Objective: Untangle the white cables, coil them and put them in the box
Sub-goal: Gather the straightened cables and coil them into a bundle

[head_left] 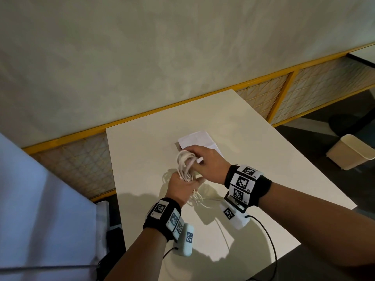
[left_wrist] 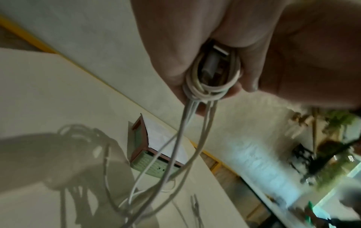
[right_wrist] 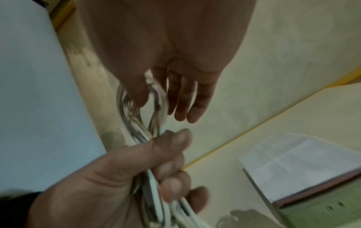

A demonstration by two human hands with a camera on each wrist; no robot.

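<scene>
Over the white table [head_left: 142,151] my left hand [head_left: 183,184] grips a bundle of white cables [head_left: 185,165]. In the left wrist view its fingers [left_wrist: 252,74] curl round coiled turns [left_wrist: 207,91] with a plug inside. Loose strands [head_left: 197,199] hang from the fist down to the table. My right hand [head_left: 199,157] is just above and pinches the top of the loops [right_wrist: 158,104] between thumb and forefinger; its other fingers [right_wrist: 193,106] stay straight. The box [head_left: 197,139], with a white sheet on top, lies just behind the hands and is partly hidden by them.
A yellow-framed lattice partition [head_left: 284,88] runs behind the table under a pale wall. A beige bin [head_left: 349,153] stands on the dark floor to the right. Pale fabric [head_left: 40,199] fills the left side. Black leads [head_left: 269,240] trail from the wrist bands over the near table edge.
</scene>
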